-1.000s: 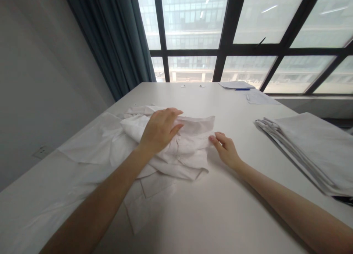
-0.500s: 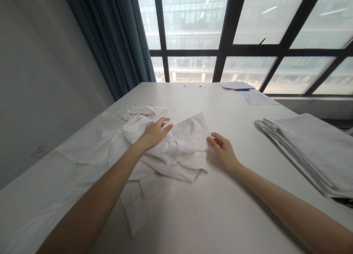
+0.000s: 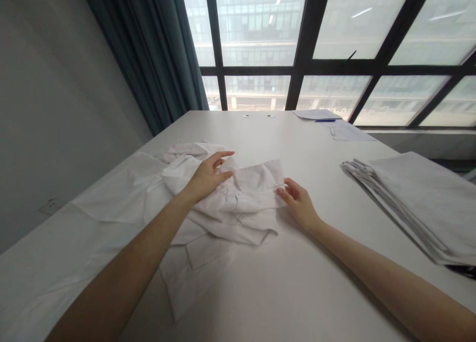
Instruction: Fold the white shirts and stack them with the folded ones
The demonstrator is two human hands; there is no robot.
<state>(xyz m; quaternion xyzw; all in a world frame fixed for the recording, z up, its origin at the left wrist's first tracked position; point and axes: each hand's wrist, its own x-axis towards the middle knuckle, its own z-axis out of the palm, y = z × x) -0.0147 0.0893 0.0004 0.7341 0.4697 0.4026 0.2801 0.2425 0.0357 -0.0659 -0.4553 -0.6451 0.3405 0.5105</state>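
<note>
A dark blue curtain (image 3: 148,49) hangs at left. A crumpled white garment (image 3: 255,199) lies on a white table (image 3: 297,292). The left hand (image 3: 206,181) rests on it, thumb and forefinger parted; whether it grips cloth cannot be told. The right hand (image 3: 300,203) pinches the garment's right edge. Farther right lies folded white cloth (image 3: 420,198), stacked.

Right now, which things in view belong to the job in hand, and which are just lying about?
In the job:
garment
left hand, on the garment
right hand, pinching its edge
table, beneath it

Lying about, it seems:
folded cloth, untouched at the right
pen, far end
papers, also far end
</note>
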